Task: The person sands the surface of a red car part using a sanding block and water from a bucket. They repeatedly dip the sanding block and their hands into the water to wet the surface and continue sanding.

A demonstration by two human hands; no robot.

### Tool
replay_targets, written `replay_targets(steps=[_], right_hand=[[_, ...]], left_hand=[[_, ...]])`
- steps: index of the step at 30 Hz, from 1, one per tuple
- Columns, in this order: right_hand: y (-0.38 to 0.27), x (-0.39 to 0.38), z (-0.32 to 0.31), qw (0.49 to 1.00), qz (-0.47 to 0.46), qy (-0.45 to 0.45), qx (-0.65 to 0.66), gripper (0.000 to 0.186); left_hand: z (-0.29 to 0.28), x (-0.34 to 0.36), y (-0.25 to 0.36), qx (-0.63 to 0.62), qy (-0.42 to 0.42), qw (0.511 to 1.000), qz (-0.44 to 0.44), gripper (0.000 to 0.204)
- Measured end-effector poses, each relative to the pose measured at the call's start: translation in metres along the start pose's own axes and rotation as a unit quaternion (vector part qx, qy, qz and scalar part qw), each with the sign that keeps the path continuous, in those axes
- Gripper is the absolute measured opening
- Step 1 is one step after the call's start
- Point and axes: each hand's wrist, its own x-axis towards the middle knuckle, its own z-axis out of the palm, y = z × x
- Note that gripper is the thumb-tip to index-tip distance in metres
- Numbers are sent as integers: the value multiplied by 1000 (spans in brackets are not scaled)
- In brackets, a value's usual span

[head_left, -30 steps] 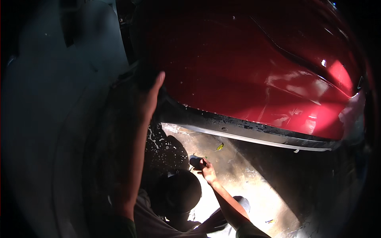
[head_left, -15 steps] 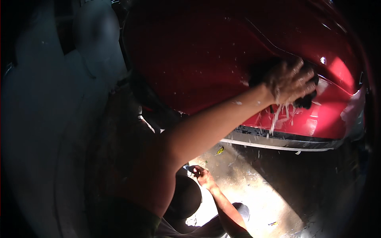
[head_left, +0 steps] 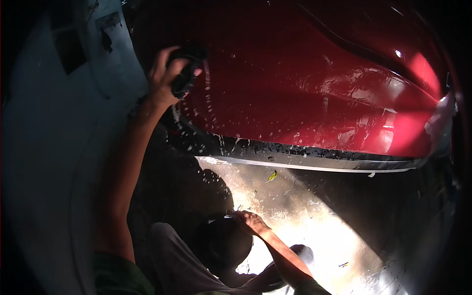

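My left hand point(head_left: 164, 78) is closed around a wet black cloth point(head_left: 184, 69) at the left end of the red car door point(head_left: 265, 83). Water drips off the cloth, and drops fly below it. Wet streaks and beads run over the red paint, mostly at the right. Low in front of me, my right hand point(head_left: 253, 223) has its fingers curled over the rim of a dark bucket point(head_left: 225, 243) between my knees. Shadow hides what is in the bucket.
Along the door's bottom runs a black and silver sill point(head_left: 295, 160). Below lies a concrete floor point(head_left: 314, 221), partly sunlit, with a yellow-green leaf point(head_left: 272, 175). A pale surface point(head_left: 54, 147) stretches along the left. My knee point(head_left: 164, 236) sits beside the bucket.
My left hand has swung with the cloth from the door's right part to its left end. My right hand stays at the bucket rim. Fresh wet streaks show on the paint.
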Motion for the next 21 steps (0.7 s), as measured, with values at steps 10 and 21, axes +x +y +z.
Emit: replay_targets(steps=[10,21], right_hand=[[-54,6,-13,997,-30,55,35,23],[-31,-5,77,963,129,-205,-118,33]], left_hand=[[-69,-211,244,-116,-340,832,-423,48],[-125,-355,353,-127,-431,513,-731,93]])
